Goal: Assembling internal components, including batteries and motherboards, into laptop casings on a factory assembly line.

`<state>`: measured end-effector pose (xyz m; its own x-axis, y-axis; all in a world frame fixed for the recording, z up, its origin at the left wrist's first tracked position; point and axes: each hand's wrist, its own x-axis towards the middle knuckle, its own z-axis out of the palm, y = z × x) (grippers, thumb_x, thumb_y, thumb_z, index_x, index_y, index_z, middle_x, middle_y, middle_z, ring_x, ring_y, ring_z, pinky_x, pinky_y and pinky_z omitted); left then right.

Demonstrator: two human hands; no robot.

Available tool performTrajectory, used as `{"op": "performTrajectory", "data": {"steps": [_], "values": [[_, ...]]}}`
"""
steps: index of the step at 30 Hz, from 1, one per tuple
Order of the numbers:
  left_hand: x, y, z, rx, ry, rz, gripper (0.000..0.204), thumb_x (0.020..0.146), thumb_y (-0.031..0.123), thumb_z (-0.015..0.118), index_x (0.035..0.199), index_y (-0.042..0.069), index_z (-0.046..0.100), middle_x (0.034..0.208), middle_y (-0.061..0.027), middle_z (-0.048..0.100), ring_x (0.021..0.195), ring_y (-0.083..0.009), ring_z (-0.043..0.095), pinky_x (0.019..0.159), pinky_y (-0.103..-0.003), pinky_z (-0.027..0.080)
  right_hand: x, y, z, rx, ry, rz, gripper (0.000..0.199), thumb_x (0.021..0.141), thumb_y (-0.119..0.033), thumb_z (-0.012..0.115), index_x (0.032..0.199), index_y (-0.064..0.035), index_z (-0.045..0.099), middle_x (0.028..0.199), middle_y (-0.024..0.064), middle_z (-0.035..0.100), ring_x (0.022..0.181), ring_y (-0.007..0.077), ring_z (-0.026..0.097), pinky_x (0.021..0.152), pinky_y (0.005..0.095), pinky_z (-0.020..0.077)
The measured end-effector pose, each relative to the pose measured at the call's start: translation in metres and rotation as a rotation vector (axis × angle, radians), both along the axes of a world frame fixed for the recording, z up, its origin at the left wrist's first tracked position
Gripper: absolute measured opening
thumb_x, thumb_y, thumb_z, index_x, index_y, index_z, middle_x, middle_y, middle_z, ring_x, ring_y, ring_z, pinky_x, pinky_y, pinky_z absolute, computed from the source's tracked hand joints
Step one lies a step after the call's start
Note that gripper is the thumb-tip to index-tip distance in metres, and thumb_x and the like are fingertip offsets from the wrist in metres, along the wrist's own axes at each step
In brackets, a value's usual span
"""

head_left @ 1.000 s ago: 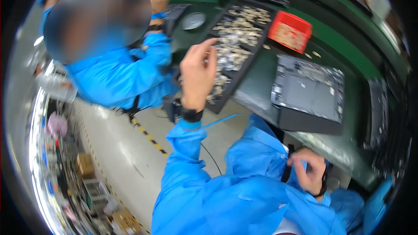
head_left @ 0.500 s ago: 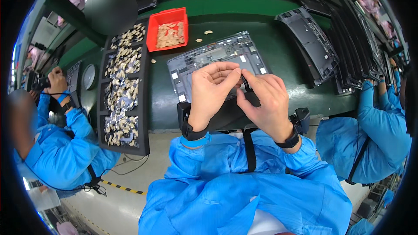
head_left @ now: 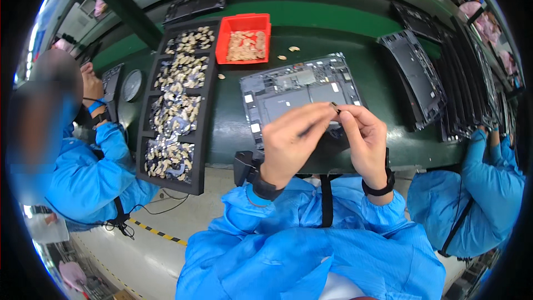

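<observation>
My left hand point(head_left: 293, 140) is closed in a pinch, its fingertips on a small dark part point(head_left: 335, 106). Facing it, my right hand point(head_left: 366, 140) pinches at the same part with thumb and forefinger. Fingers cover much of the part, so its exact kind does not show. Both hands are above the front edge of an opened laptop chassis point(head_left: 283, 103), which lies flat on the green bench with its inner boards and flat grey panels facing up.
Left of the chassis lies a black compartment tray point(head_left: 201, 133) full of small pale pieces. A red bin point(head_left: 223, 39) of similar pieces stands behind, with loose pieces point(head_left: 293, 49) nearby. Dark laptop shells point(head_left: 413, 72) stand at the right. Co-workers in blue sit on both sides.
The view has shifted, so the bench things appear further right. My left hand has turned flatter, fingers stretched toward the right, and the small part now shows above the fingertips.
</observation>
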<state>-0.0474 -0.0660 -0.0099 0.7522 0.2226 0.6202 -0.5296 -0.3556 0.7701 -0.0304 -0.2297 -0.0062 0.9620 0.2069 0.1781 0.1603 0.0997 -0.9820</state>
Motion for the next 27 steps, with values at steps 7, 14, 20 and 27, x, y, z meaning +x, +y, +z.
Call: {"op": "performTrajectory", "data": {"steps": [7,14,20,27], "values": [[-0.003,0.017,0.01,0.09,0.044,-0.078,0.024,0.089,0.002,0.081,0.113,0.0,0.081,0.11,-0.0177,0.08,0.099,-0.0291,0.08,0.085,-0.035,0.063,0.011,-0.008,0.007,-0.15,-0.065,0.144,0.026,0.107,-0.01,0.065,0.124,0.0086,0.073,0.112,0.012,0.079,0.102,0.0128,0.071,0.091,0.0264,0.0554],[0.005,0.038,0.018,0.339,-0.066,-0.016,0.02,0.092,0.0,0.077,0.111,-0.003,0.078,0.107,-0.0184,0.08,0.096,-0.031,0.08,0.08,-0.036,0.063,0.019,0.009,0.023,-0.253,-0.214,0.229,0.029,0.1,-0.005,0.071,0.127,0.0058,0.072,0.115,0.0201,0.079,0.108,0.0246,0.078,0.091,0.0335,0.0588],[0.021,0.043,0.021,0.392,-0.11,0.064,0.015,0.093,0.0,0.075,0.108,-0.004,0.073,0.099,-0.0177,0.077,0.086,-0.0321,0.077,0.072,-0.039,0.062,0.042,0.016,0.027,-0.321,-0.332,0.237,0.027,0.101,-0.006,0.07,0.126,0.0037,0.072,0.113,0.0195,0.079,0.105,0.0258,0.078,0.09,0.0342,0.0596],[0.029,0.055,0.023,0.288,-0.036,0.049,0.021,0.09,-0.001,0.079,0.11,-0.003,0.079,0.103,-0.0189,0.08,0.087,-0.0301,0.08,0.076,-0.034,0.064,0.063,0.027,0.032,-0.372,-0.393,0.227,0.026,0.101,-0.005,0.067,0.124,0.0034,0.073,0.111,0.0203,0.079,0.103,0.0289,0.079,0.088,0.0352,0.0609]]}}
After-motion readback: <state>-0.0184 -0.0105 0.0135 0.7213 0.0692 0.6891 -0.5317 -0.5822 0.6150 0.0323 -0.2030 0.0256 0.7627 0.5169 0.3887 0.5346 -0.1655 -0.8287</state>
